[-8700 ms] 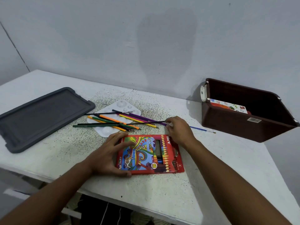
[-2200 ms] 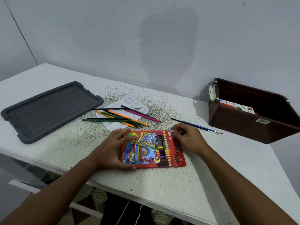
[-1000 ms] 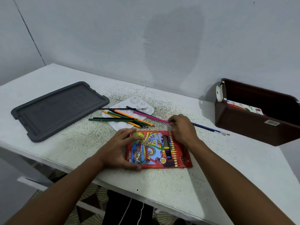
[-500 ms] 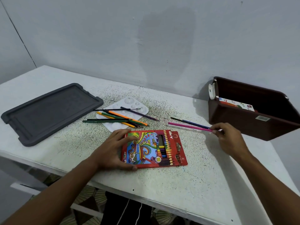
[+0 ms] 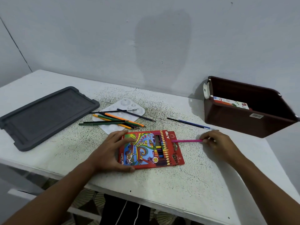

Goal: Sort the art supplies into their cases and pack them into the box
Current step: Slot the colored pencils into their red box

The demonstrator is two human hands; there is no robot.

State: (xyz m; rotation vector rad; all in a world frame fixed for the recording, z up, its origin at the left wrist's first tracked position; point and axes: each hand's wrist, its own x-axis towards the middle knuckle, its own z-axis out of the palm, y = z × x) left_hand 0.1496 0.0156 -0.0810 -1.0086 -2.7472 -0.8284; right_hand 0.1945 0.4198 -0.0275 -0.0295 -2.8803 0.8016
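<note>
Your left hand (image 5: 109,153) lies over the left end of the red pencil case (image 5: 151,150), fingers spread and thumb under its near edge, pinning it flat to the tabletop (image 5: 186,181). Your right hand (image 5: 215,144), just right of the case, pinches the blunt end of a pink pencil (image 5: 186,140) whose tip sits at the case's open right end. To do this well, keep the pencil low and in line with the slot, hold the case firm, and slide straight in; a tilt would likely catch the flap. Through the case's window a row of pencils shows. Behind the case, a white palette (image 5: 120,114) carries more loose pencils (image 5: 113,121); two brushes (image 5: 191,123) lie behind and right. Farther right, the brown box (image 5: 243,124) holds a printed packet (image 5: 230,103). Far left of the case lies a grey lid (image 5: 43,114).
</note>
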